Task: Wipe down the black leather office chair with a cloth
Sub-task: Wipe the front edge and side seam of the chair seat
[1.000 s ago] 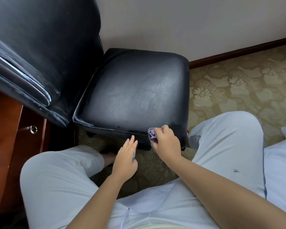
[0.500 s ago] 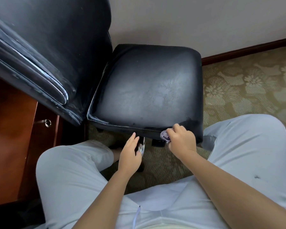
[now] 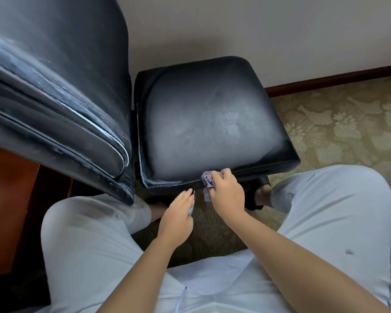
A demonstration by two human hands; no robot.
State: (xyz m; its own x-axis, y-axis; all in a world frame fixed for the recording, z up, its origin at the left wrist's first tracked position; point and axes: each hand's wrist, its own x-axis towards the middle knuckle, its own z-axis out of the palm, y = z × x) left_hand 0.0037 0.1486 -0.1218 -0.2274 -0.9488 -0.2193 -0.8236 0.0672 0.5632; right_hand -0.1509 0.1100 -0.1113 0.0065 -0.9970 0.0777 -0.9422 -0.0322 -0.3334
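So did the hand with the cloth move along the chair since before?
Yes. The right hand with the cloth slid left along the seat's near edge, away from its right corner, toward the middle.

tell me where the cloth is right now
In the head view the purple cloth is bunched in the right hand, pressed on the near front edge of the black seat cushion, just right of the left hand.
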